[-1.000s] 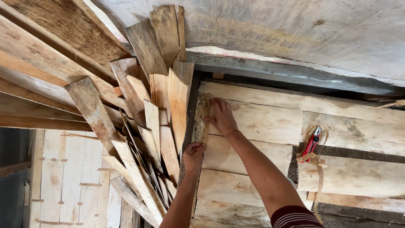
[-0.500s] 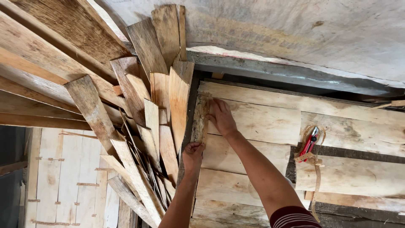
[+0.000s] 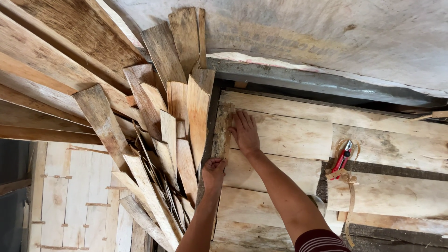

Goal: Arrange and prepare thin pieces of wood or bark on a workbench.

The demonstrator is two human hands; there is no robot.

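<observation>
Wooden strip (image 3: 221, 135) pinched by left hand (image 3: 213, 171), right hand (image 3: 244, 131) flat beside it

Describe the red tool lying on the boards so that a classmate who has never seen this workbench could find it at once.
Start at the flat layer of pale veneer sheets on the right. Move right of the person's right hand to a dark gap between sheets. There a small red-handled cutter lies among curled bark strips; it is the only red, non-wooden thing there.

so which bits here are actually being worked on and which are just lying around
In hand:
left hand pinching the thin wood strip
right hand flat on the veneer sheet

Lying about:
red cutter
pile of wood offcuts
taped sheets below
</observation>
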